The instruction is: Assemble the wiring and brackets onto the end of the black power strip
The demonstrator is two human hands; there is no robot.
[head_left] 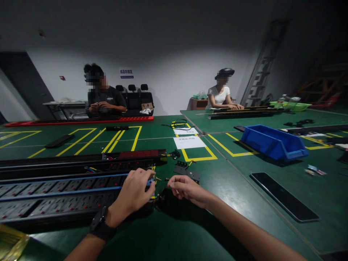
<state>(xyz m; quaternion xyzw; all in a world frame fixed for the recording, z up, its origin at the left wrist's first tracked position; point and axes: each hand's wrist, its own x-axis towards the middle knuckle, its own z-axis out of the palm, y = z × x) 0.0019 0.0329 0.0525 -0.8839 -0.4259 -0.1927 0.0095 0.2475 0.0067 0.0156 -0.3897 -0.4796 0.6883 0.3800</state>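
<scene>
My left hand (137, 190), with a dark watch on its wrist, is closed over the right end of a long black power strip (61, 185) with blue edges and red switches. Short wires (154, 197) in yellow-green stick out by its fingertips. Just to the right, my right hand (183, 186) is pinched, and a tiny thin tip pokes out toward the strip's end; what it is stays too small to tell. A black end piece (163, 199) lies below and between the hands. Behind my right hand is a flat black plate (187, 172).
A second black strip (54, 206) lies nearer me, and a black housing (141, 156) with a dark red part lies behind. Farther right are a blue bin (274, 143) and a phone-like black slab (284, 195). Two people (106, 99) sit across the green table (231, 232).
</scene>
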